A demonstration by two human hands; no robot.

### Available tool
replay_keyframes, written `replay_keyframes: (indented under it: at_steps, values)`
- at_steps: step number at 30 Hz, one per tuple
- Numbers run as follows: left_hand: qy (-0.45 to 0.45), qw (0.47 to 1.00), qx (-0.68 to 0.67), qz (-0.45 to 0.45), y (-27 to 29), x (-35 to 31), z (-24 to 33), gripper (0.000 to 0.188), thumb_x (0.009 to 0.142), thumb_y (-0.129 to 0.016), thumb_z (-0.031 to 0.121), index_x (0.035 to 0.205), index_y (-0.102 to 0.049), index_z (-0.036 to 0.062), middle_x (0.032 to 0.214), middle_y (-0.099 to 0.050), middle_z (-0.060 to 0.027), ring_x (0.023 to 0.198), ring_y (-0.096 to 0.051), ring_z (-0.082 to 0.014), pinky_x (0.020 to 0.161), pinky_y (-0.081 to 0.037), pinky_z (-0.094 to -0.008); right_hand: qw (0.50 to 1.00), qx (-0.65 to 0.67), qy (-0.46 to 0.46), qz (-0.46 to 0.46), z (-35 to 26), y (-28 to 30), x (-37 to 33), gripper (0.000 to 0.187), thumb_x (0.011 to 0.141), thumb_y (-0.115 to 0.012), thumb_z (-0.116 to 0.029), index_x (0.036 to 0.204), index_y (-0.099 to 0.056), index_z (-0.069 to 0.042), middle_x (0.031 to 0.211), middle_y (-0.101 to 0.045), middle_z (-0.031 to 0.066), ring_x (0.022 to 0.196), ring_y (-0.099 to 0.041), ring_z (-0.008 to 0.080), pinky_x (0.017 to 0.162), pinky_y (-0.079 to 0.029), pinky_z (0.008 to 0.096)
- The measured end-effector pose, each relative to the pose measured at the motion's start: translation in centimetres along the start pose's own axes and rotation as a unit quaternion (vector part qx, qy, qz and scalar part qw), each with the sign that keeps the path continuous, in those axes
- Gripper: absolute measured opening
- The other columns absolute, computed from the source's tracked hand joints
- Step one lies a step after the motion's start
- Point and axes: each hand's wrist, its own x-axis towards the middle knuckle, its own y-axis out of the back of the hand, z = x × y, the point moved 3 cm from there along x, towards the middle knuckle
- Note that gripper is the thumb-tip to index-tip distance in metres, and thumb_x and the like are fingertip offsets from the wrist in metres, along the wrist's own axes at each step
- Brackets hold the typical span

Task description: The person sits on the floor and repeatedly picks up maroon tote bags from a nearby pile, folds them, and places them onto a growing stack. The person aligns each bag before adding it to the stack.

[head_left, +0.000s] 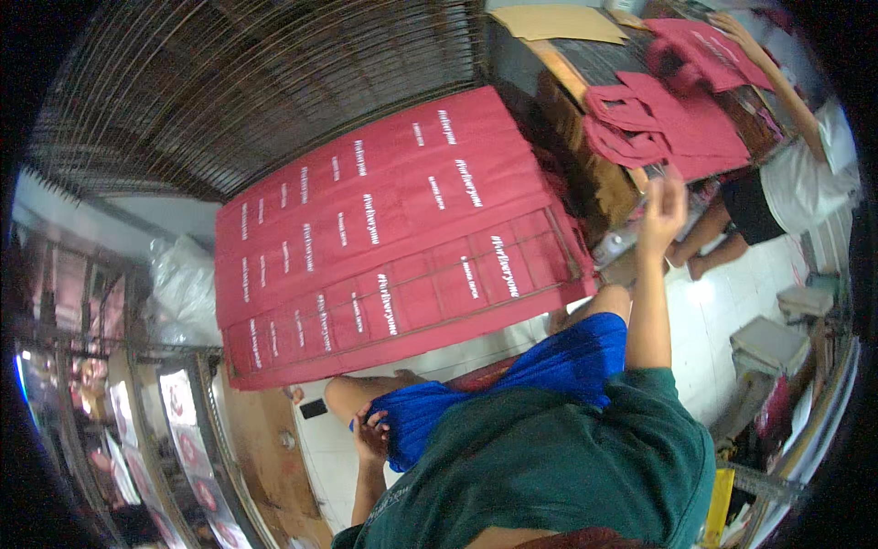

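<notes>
My right hand (666, 209) is stretched out to the right, level with the edge of a dark worktable. Its fingers are blurred, and I cannot make out anything in them. Right beyond it lie red cloth bags (626, 128) with looped handles. My left hand (370, 435) rests against my blue shorts (425, 416) near the knee, fingers loosely bent and apart, holding nothing visible. In front of my knees, red fabric panels (393, 206) with rows of white print lie overlapped across a wire drying rack (439, 274).
A co-worker in a white shirt (805, 183) handles red cloth at the worktable (572, 73). Brown card (558, 23) lies on its far end. Bare rack wires (274, 82) rise behind the panels. Clear plastic bags (187, 284) stand left; a dark phone-like rectangle (314, 409) lies on the floor.
</notes>
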Motion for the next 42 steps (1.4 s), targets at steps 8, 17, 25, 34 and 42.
replay_keyframes:
  at_steps: [8,17,25,34,42]
  values:
    - [0.002,1.000,0.002,-0.030,-2.0,0.4,1.3,0.053,0.090,-0.042,0.058,0.122,-0.048,0.0155,0.094,-0.065,-0.0092,0.064,-0.059,-0.0155,0.048,-0.040,-0.0209,0.911,0.163,-0.378,0.015,9.9,4.3,15.3,0.076,0.087,-0.060,-0.029,0.143,-0.014,-0.009,0.123,-0.046,0.0292,0.103,-0.058,0.0361,0.084,-0.051,0.0408]
    - [-0.033,0.998,0.046,0.041,-1.6,-0.8,0.4,0.055,0.089,-0.043,0.059,0.123,-0.048,0.0161,0.095,-0.064,-0.0073,0.065,-0.059,-0.0150,0.049,-0.039,-0.0201,0.833,-0.504,0.090,-0.208,6.7,-2.6,16.8,0.038,0.076,-0.063,-0.019,0.114,-0.061,-0.017,0.115,-0.052,0.0155,0.105,-0.052,0.0370,0.086,-0.047,0.0476]
    - [-0.083,0.950,0.283,0.099,-11.9,-1.1,3.6,0.039,0.087,-0.061,0.035,0.115,-0.054,0.0088,0.098,-0.063,-0.0046,0.076,-0.057,-0.0115,0.063,-0.043,-0.0251,0.815,-0.477,0.213,-0.253,2.8,-5.1,24.5,0.029,0.084,-0.054,-0.026,0.107,-0.062,-0.009,0.097,-0.063,0.0207,0.090,-0.061,0.0388,0.076,-0.049,0.0484]
    - [-0.339,0.793,0.382,-0.332,-42.6,-4.6,14.6,0.106,0.066,-0.079,0.048,0.144,-0.024,0.0029,0.127,-0.050,-0.0211,0.115,-0.053,-0.0284,0.094,-0.043,-0.0376,0.756,-0.319,0.357,-0.445,-25.8,-16.8,10.4,0.026,0.072,-0.055,-0.012,0.097,-0.059,-0.004,0.086,-0.062,0.0231,0.085,-0.059,0.0408,0.073,-0.047,0.0510]
    - [-0.518,0.767,0.313,-0.215,-47.0,-6.3,22.5,0.061,0.066,-0.068,0.020,0.116,-0.043,-0.0059,0.099,-0.058,-0.0312,0.097,-0.055,-0.0467,0.085,-0.045,-0.0496,0.779,-0.203,0.363,-0.469,-33.8,-18.0,2.3,0.024,0.078,-0.059,-0.011,0.102,-0.057,-0.006,0.069,-0.061,0.0186,0.061,-0.060,0.0361,0.057,-0.046,0.0436]
